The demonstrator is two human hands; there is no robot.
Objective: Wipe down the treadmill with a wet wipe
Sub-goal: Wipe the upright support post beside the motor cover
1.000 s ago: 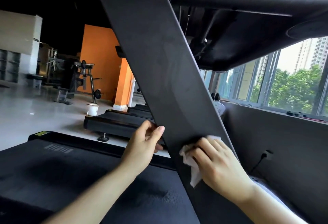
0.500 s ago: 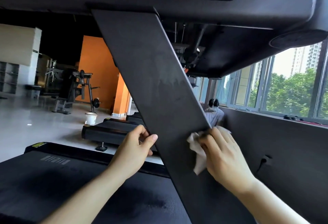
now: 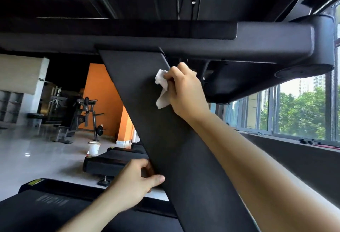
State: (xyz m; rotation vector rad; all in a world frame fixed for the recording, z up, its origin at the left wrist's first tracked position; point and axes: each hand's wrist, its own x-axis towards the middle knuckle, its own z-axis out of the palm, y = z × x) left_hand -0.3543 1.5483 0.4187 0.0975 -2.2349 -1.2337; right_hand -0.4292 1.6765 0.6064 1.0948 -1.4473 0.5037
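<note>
Wiping high up the slanted treadmill upright, right hand pressing the wet wipe bunched in curled fingers just under the crossbar, left hand gripping the upright's edge lower down, so I'd guess the crossbar's next.

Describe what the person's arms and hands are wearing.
The left arm and right arm are bare, with no sleeve in view. The left hand and right hand are ungloved; no ring, watch or bracelet shows.
</note>
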